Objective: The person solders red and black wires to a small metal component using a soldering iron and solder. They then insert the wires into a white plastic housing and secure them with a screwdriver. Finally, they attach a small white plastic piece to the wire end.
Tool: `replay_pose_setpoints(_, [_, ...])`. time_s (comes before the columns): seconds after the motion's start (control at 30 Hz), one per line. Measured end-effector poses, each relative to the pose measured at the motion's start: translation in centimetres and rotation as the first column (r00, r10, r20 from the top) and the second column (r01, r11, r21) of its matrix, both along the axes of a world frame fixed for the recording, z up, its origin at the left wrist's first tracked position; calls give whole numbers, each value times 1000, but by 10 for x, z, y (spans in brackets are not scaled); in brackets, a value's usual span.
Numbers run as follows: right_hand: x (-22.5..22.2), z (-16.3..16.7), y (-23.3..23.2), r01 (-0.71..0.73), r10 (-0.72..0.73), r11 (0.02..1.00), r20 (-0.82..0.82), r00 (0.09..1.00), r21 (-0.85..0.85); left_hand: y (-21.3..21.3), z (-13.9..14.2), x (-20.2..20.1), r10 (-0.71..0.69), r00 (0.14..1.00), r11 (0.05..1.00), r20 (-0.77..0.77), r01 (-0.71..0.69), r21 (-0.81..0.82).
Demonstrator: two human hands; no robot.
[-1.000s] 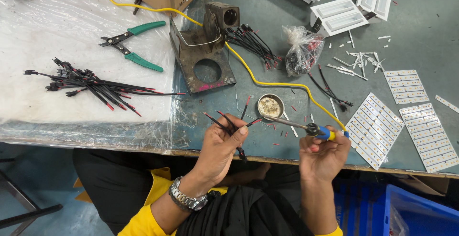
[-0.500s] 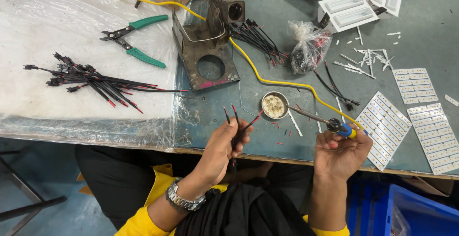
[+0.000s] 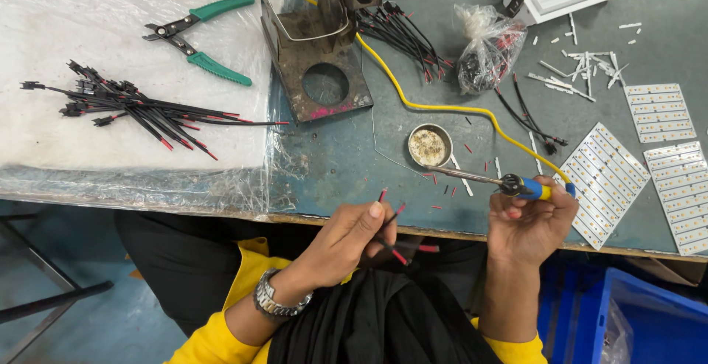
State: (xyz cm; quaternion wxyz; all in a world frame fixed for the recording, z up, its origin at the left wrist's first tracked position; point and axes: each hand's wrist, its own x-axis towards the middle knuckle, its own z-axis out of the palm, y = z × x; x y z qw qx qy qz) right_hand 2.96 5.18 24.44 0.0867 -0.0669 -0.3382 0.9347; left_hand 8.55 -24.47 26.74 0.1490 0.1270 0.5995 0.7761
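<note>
A: Wires, thin and black with red ends. Pinched in the left hand, low centre of the frame, just past the near edge of the table.

B: Fingers closed on them?

A: Closed, yes, thumb and fingertips pressed together around the middle, red ends poking out above and below.

B: Heavy? Stiff?

A: Neither, by the look. Likely feather-light, bendy along the length, springy enough to flick out of a loose pinch. Smooth sleeve, so probably a bit slippery.

B: Best spot to hold?

A: On the black sleeve, close behind a red end, so as to keep that end steady. Not on the bare tip itself: too small, easily bent.

B: And the right hand?

A: Wrapped around the blue and yellow handle of a soldering iron, lower right of centre. Firm, full grip. Metal shaft pointing left toward a small round tin; touching it or not, cannot tell.

B: Care needed there?

A: Plenty, presumably: hot at the shaft, safe only at the handle. Also tugged by the yellow cord trailing up across the table.

B: Anything else nearby?

A: Bundle of similar leads on a plastic sheet, upper left, green-handled cutters above it. White light strips at the right.
</note>
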Motion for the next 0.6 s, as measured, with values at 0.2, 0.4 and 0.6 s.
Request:
replay_pose_setpoints(0.2, [6, -11, -8, -57, 55, 998, 54, 997, 39, -1, -4, -1, -168, 981, 984, 94, 162, 68])
replay_pose_setpoints(0.4, [13, -17, -13, -119, 121, 992, 45, 992, -43, 2, -18, -5, -272, 962, 915, 31, 248, 319])
replay_pose_setpoints(0.6, [20, -18, -19, -148, 150, 986, 32, 988, -75, 10, -31, -8, -337, 940, 817, -48, 317, 482])
